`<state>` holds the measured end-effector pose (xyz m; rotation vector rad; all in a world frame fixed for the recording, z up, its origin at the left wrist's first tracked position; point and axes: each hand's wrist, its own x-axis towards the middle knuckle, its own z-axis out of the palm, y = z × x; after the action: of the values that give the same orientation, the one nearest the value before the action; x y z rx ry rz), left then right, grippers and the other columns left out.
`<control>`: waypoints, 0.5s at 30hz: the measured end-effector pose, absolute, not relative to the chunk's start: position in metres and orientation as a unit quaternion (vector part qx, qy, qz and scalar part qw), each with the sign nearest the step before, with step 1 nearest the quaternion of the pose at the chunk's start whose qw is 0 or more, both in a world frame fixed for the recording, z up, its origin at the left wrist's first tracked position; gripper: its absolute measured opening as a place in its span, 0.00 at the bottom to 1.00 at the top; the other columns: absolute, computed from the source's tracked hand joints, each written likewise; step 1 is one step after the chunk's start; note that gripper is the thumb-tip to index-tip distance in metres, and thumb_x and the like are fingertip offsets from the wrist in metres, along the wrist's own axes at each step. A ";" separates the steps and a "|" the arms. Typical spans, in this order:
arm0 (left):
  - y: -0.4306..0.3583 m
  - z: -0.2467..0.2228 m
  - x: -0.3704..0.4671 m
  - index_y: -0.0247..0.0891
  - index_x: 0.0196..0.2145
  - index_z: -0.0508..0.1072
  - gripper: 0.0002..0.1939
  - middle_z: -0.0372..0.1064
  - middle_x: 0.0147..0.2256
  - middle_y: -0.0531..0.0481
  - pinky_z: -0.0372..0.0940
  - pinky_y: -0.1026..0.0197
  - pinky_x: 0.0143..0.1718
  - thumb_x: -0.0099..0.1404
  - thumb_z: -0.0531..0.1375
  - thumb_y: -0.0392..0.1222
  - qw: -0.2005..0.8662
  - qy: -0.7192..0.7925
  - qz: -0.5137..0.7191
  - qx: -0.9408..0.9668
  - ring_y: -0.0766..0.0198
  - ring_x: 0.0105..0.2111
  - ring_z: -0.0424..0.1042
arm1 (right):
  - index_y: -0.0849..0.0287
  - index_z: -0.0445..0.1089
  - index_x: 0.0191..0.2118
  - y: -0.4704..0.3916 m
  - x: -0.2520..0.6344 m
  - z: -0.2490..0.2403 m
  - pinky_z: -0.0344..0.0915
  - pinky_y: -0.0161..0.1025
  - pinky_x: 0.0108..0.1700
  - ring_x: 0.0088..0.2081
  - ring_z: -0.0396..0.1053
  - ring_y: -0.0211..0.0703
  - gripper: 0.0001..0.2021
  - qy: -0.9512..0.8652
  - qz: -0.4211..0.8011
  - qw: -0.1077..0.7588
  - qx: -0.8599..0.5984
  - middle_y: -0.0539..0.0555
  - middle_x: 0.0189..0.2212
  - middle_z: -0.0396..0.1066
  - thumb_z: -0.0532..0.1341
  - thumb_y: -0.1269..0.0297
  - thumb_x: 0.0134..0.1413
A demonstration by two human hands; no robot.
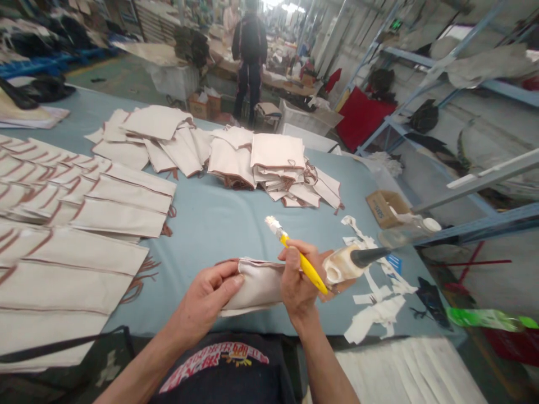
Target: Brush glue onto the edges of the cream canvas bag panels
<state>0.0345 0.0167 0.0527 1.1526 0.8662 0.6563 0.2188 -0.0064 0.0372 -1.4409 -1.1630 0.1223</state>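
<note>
1. Cream fabric takes centre stage: we have a folded piece right in front of us at the near side of the blue tabletop; whether it touches the surface, we cannot tell.
2. Our left hand is clamped on that piece's left end, thumb pressing the face, fingers along the upper edge.
3. Over to our right hand, fingers wrapped round a yellow brush, whitish bristles up and to the left, handle slanting down to the right. This hand sits at the fabric's right end, so our two hands are apart with cloth between them.
4. Just beside it, an off-white container shows a round opening, with a dark tapering part pointing right.
5. White scraps sprawl further right, a small cardboard box beyond them.
6. On our left flank, overlapping brown-edged pieces lie in rows, brown strings trailing from their ends.
7. Across the far side, a loose pile of similar pieces; past it stands a person in dark clothes.
</note>
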 end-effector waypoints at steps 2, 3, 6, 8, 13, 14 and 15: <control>0.016 0.053 0.036 0.35 0.45 0.83 0.18 0.79 0.36 0.47 0.65 0.65 0.32 0.67 0.62 0.51 0.696 0.391 0.292 0.527 0.60 0.33 0.71 | 0.58 0.74 0.41 0.002 0.221 0.029 0.68 0.37 0.31 0.25 0.72 0.41 0.13 -0.519 0.086 0.576 -0.626 0.49 0.24 0.74 0.56 0.56 0.70; 0.017 0.053 0.036 0.35 0.44 0.83 0.18 0.79 0.36 0.47 0.65 0.65 0.32 0.67 0.62 0.51 0.695 0.390 0.294 0.528 0.60 0.32 0.71 | 0.57 0.74 0.40 0.004 0.220 0.026 0.67 0.37 0.30 0.25 0.71 0.40 0.13 -0.526 0.101 0.568 -0.625 0.49 0.24 0.74 0.56 0.55 0.70; 0.019 0.055 0.035 0.36 0.45 0.83 0.18 0.80 0.37 0.47 0.68 0.63 0.35 0.67 0.62 0.50 0.703 0.381 0.295 0.524 0.58 0.35 0.73 | 0.57 0.73 0.38 0.002 0.214 0.020 0.66 0.36 0.29 0.24 0.69 0.40 0.14 -0.529 0.113 0.560 -0.627 0.49 0.24 0.73 0.57 0.54 0.69; 0.020 0.056 0.033 0.36 0.46 0.83 0.18 0.81 0.37 0.47 0.69 0.62 0.38 0.67 0.61 0.50 0.703 0.372 0.292 0.531 0.57 0.36 0.74 | 0.57 0.73 0.38 -0.001 0.212 0.020 0.65 0.36 0.29 0.24 0.68 0.39 0.14 -0.517 0.108 0.569 -0.630 0.49 0.25 0.73 0.56 0.54 0.70; 0.020 0.053 0.029 0.34 0.48 0.82 0.21 0.79 0.37 0.47 0.68 0.62 0.37 0.69 0.59 0.52 0.669 0.370 0.261 0.589 0.57 0.37 0.73 | 0.57 0.71 0.40 -0.002 0.218 0.032 0.62 0.36 0.30 0.24 0.65 0.38 0.14 -0.486 0.137 0.600 -0.620 0.46 0.22 0.67 0.57 0.52 0.71; 0.020 0.051 0.028 0.34 0.47 0.82 0.20 0.79 0.37 0.47 0.67 0.62 0.37 0.69 0.59 0.51 0.657 0.373 0.254 0.603 0.56 0.37 0.73 | 0.57 0.70 0.40 0.000 0.219 0.035 0.62 0.36 0.30 0.24 0.64 0.38 0.14 -0.474 0.147 0.610 -0.618 0.45 0.22 0.66 0.56 0.52 0.71; 0.019 0.050 0.028 0.34 0.46 0.82 0.20 0.79 0.37 0.47 0.67 0.62 0.37 0.69 0.59 0.51 0.644 0.377 0.250 0.617 0.56 0.37 0.72 | 0.56 0.70 0.40 0.001 0.220 0.037 0.62 0.36 0.30 0.23 0.64 0.37 0.14 -0.461 0.156 0.621 -0.615 0.44 0.21 0.65 0.56 0.52 0.72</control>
<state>0.0279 0.0192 0.0496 1.4047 0.8574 0.5686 0.2197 0.0012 0.0366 -1.4126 -1.0585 0.3586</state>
